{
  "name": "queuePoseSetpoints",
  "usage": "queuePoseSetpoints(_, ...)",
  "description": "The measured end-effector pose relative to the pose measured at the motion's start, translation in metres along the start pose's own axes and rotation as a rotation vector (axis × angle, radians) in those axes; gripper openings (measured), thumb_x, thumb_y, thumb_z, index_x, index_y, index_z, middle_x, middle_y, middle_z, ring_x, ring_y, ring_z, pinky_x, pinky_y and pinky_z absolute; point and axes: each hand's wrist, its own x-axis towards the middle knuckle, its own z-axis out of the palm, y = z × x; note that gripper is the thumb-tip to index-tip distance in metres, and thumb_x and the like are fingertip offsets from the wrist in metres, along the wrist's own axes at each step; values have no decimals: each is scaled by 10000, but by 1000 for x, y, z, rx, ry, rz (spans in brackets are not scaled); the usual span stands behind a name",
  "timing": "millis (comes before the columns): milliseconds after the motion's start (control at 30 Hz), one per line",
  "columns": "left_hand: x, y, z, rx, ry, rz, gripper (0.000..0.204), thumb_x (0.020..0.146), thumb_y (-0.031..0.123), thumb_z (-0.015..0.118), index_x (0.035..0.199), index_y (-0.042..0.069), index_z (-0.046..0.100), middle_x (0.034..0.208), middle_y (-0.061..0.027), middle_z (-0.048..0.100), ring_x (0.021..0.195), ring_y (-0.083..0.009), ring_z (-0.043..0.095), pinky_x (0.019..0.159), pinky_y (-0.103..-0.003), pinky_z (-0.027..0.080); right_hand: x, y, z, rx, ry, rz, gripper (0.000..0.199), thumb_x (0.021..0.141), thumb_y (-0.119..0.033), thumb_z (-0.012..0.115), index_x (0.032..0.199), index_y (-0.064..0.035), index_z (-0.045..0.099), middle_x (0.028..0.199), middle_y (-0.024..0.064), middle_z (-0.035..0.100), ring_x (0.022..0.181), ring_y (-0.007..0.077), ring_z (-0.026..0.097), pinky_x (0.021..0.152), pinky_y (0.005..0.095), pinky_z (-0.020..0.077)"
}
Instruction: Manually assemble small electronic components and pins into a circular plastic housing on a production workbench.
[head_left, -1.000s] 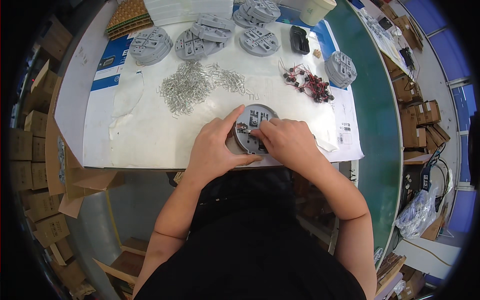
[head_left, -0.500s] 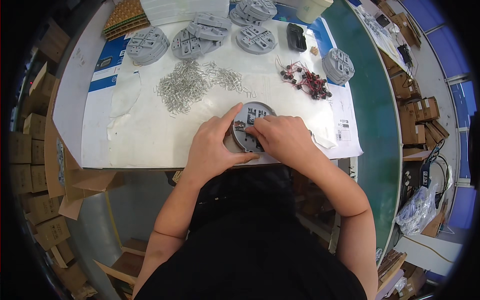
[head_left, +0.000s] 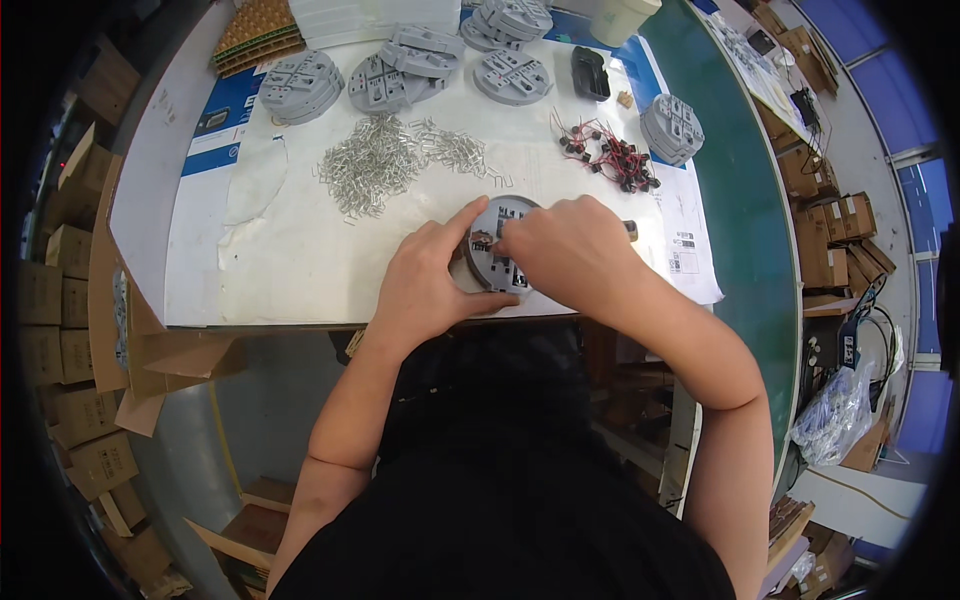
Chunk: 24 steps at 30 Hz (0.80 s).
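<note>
Near the table's front edge lies a round grey plastic housing (head_left: pixel 483 268), its inside facing up with dark slots and small metal parts. My left hand (head_left: pixel 425 275) curves around its left side, thumb and fingers gripping the rim. Over the housing's right part, my right hand (head_left: pixel 565 245) is closed, fingertips pressed down near the middle. Whatever those fingers hold is hidden by the hand. Just past the knuckles a short dark-and-brown end of an object (head_left: pixel 631 230) shows; whether it is in the hand I cannot tell.
A pile of small U-shaped metal clips (head_left: pixel 370 165) lies beyond my hands. Black buzzer-like parts with red wires (head_left: pixel 625 165) lie to the right. Stacked grey round housings (head_left: pixel 300 85), a black tray (head_left: pixel 591 75) and a pale bucket (head_left: pixel 622 18) stand farther back.
My right hand has turned and risen slightly over the housing, its elbow swinging outward. The dark-and-brown end now shows more beside it. My left hand keeps its grip.
</note>
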Motion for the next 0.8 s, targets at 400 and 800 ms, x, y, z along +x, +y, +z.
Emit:
queuePoseSetpoints(400, -1, -2, -1, -7, -30, -31, 1050, 607, 415, 995, 1516, 119, 561, 893, -112, 652, 873, -313, 632, 840, -437, 524, -1, 1, 23, 152, 128, 63, 338, 1031, -350, 634, 829, -97, 733, 661, 96, 697, 613, 327, 716, 547, 435, 545)
queuePoseSetpoints(800, 0, -1, -1, 16, -31, -19, 1055, 604, 412, 996, 1516, 111, 560, 864, -105, 637, 851, -305, 628, 823, -433, 524, -4, 4, 22, 196, 57, 84, 266, 1018, -320, 645, 907, -100, 747, 667, 111, 695, 630, 335, 718, 570, 449, 554)
